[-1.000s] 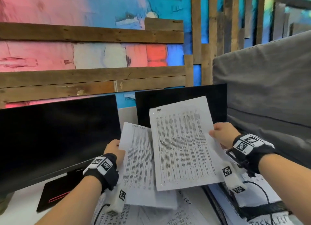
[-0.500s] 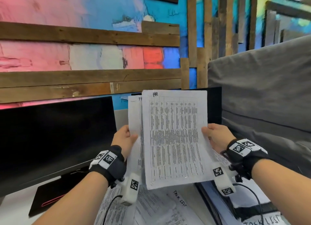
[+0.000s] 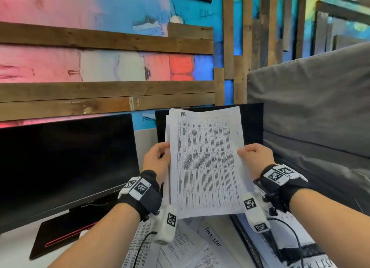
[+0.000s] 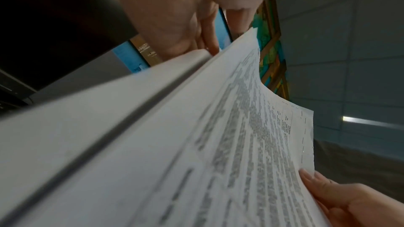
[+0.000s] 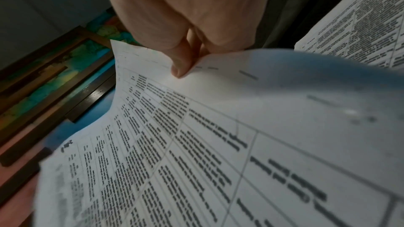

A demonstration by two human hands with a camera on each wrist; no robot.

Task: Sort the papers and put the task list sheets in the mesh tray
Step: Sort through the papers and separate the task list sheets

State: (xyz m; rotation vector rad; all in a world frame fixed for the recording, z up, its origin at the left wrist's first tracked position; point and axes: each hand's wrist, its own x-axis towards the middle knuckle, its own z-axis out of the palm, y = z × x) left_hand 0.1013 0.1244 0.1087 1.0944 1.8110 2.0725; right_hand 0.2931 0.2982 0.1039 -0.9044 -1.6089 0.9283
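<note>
You had squared the fanned sheets into one upright stack (image 3: 206, 161), left hand (image 3: 157, 159) and right hand (image 3: 255, 157) gripping its edges at frame centre; top sheet marked HR, so sorting continued.

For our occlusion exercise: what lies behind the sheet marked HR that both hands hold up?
Behind the HR sheet, edges of more sheets show at its left side, and a dark monitor stands further back. Their print is covered.
</note>
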